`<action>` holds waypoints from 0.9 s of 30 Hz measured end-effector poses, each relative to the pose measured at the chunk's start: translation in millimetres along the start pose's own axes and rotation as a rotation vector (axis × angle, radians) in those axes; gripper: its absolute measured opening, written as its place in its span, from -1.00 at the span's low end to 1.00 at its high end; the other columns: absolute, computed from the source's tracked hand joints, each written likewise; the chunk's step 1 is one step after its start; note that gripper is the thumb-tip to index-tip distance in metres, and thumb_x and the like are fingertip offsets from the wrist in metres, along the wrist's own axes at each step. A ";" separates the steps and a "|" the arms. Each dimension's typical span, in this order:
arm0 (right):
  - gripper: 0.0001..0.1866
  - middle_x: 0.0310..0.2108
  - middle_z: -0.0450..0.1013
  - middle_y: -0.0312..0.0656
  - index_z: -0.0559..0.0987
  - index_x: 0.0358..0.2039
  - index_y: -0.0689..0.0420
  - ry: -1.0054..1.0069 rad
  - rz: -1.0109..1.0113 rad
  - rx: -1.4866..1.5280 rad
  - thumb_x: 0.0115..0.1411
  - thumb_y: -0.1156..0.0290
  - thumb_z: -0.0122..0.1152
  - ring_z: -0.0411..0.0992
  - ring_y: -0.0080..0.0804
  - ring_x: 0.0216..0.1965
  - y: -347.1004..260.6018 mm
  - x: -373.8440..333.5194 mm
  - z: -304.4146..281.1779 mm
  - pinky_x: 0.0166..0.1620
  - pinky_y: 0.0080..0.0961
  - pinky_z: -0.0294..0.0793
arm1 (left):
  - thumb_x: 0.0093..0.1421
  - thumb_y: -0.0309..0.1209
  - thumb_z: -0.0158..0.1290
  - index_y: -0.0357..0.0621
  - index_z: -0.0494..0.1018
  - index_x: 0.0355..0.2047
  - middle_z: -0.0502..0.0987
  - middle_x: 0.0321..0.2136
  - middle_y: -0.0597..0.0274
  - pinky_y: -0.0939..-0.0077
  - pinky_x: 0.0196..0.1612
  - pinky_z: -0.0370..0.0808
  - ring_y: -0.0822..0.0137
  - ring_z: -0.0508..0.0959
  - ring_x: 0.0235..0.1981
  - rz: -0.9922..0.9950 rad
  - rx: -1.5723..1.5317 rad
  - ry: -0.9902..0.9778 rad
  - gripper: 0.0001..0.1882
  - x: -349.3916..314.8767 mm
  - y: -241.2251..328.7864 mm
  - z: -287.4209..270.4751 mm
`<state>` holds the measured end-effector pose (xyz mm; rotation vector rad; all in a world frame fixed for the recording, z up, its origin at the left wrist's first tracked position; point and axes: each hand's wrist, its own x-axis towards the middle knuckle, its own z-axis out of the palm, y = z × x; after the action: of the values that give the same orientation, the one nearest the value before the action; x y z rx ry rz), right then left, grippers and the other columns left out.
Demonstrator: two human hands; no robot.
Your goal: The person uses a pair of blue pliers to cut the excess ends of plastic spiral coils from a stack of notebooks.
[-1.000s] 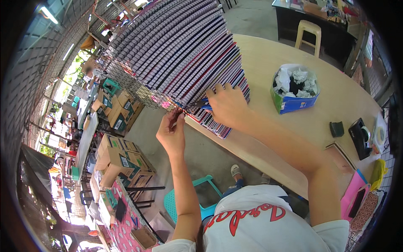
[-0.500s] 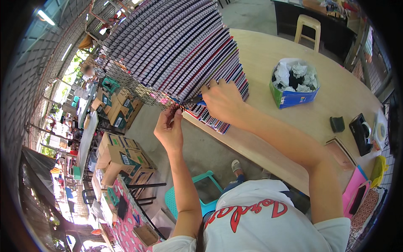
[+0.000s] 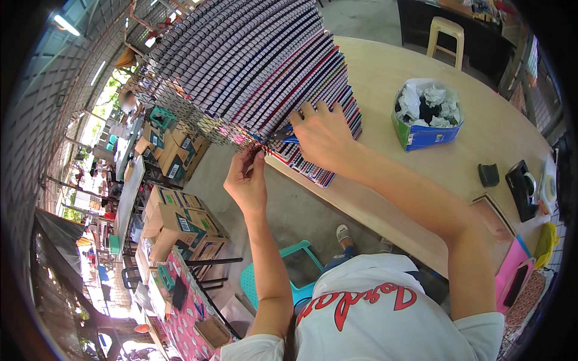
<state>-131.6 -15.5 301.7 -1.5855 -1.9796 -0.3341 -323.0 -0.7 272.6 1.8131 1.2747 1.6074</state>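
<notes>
A tall stack of spiral-bound notebooks (image 3: 265, 72) stands at the table's edge, with coil bindings facing me and wire ends sticking out at the left. My right hand (image 3: 325, 135) is closed around blue-handled pliers (image 3: 279, 135), whose dark jaws reach the lower left corner of the stack. Just below those jaws, the thumb and fingertips of my left hand (image 3: 247, 183) are pinched together at the coil end of a low notebook. The fingers partly cover that end, and whether the jaws grip the wire is too small to tell.
On the table (image 3: 385, 180) stands a blue and green box (image 3: 428, 137) of crumpled paper. A black tape dispenser (image 3: 522, 189) and a pink folder (image 3: 513, 271) lie at the right. A teal stool (image 3: 253, 281) is below me; cardboard boxes (image 3: 174, 219) are piled at the left.
The whole view has shifted slightly. Both hands stay at the same corner of the stack, and the pliers remain in my right hand.
</notes>
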 end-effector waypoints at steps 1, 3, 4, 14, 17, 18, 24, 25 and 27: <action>-0.67 -0.24 0.48 -0.04 0.56 -0.24 0.23 -0.006 0.001 0.001 -0.09 0.49 0.25 0.50 -0.11 -0.22 -1.2 1.1 1.3 -0.23 -0.12 0.51 | 0.21 -0.55 0.19 -0.40 0.54 -0.16 0.60 -0.34 0.22 0.64 -0.28 0.57 0.51 0.57 -0.37 0.000 -0.001 -0.002 -0.79 0.3 0.5 0.1; -0.67 -0.23 0.47 -0.03 0.56 -0.24 0.23 -0.014 0.005 0.000 -0.09 0.48 0.26 0.49 -0.11 -0.22 -2.8 2.5 3.7 -0.22 -0.09 0.50 | 0.20 -0.55 0.19 -0.40 0.54 -0.16 0.60 -0.35 0.22 0.62 -0.27 0.57 0.50 0.56 -0.38 -0.013 0.032 -0.012 -0.79 0.8 2.0 0.0; -0.69 -0.27 0.49 -0.03 0.57 -0.26 0.24 0.007 -0.003 -0.005 -0.09 0.48 0.25 0.52 -0.10 -0.26 -3.8 2.9 4.9 -0.26 -0.11 0.52 | 0.20 -0.55 0.19 -0.40 0.54 -0.16 0.60 -0.35 0.22 0.62 -0.27 0.57 0.50 0.56 -0.38 -0.015 0.033 -0.013 -0.79 0.8 2.8 -0.2; -0.81 -0.45 0.53 0.04 0.58 -0.38 0.22 -0.064 -0.094 0.208 -0.07 0.48 0.23 0.57 -0.08 -0.46 8.5 9.6 4.7 -0.39 -0.19 0.56 | 0.20 -0.55 0.19 -0.38 0.56 -0.16 0.63 -0.31 0.18 0.64 -0.25 0.56 0.48 0.60 -0.29 -0.016 -0.048 0.014 -0.79 2.0 -2.1 0.8; -0.84 -0.42 0.55 -0.01 0.58 -0.39 0.17 -0.004 0.050 0.291 -0.02 0.43 0.24 0.57 -0.03 -0.40 22.2 -16.5 -3.7 -0.34 -0.16 0.56 | 0.20 -0.56 0.17 -0.38 0.55 -0.13 0.61 -0.25 0.14 0.60 -0.23 0.58 0.42 0.61 -0.24 -0.115 -0.218 0.071 -0.77 -11.8 5.8 -4.1; -0.82 -0.45 0.53 -0.06 0.57 -0.36 0.16 0.023 0.121 0.343 0.04 0.36 0.31 0.54 -0.08 -0.45 33.8 -35.3 -8.9 -0.36 -0.21 0.51 | 0.21 -0.57 0.16 -0.38 0.54 -0.11 0.61 -0.23 0.12 0.57 -0.22 0.59 0.39 0.61 -0.23 -0.180 -0.338 0.130 -0.76 -21.4 9.8 -1.8; -0.71 -0.57 0.39 -0.27 0.52 -0.36 0.20 0.353 0.770 0.827 0.13 0.26 0.39 0.34 -0.55 -0.53 115.9 -148.5 -36.8 -0.42 -0.53 0.35 | 0.20 -0.55 0.16 -0.40 0.51 -0.09 0.58 -0.17 0.03 0.54 -0.18 0.63 0.32 0.62 -0.23 -0.410 -0.658 -0.408 -0.73 -72.6 26.5 139.9; -0.70 -0.60 0.36 -0.23 0.53 -0.36 0.20 0.456 0.795 0.930 0.12 0.24 0.39 0.33 -0.54 -0.52 125.6 -161.6 -44.4 -0.41 -0.48 0.34 | 0.20 -0.55 0.17 -0.40 0.50 -0.09 0.58 -0.16 0.03 0.56 -0.18 0.62 0.32 0.63 -0.22 -0.334 -0.698 -0.466 -0.72 -70.5 26.3 184.4; -0.72 -0.60 0.37 -0.23 0.52 -0.37 0.20 0.480 0.865 0.865 0.12 0.27 0.39 0.34 -0.53 -0.52 141.3 -178.8 -62.9 -0.40 -0.49 0.35 | 0.12 -0.46 0.27 -0.39 0.43 0.04 0.56 -0.07 -0.11 0.44 -0.04 0.57 0.17 0.62 -0.12 -0.246 -0.563 -0.624 -0.51 -57.0 27.4 272.5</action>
<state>43.6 -155.7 227.4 -1.4007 -0.7493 0.4084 -55.5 10.7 191.7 1.5350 0.6423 1.0007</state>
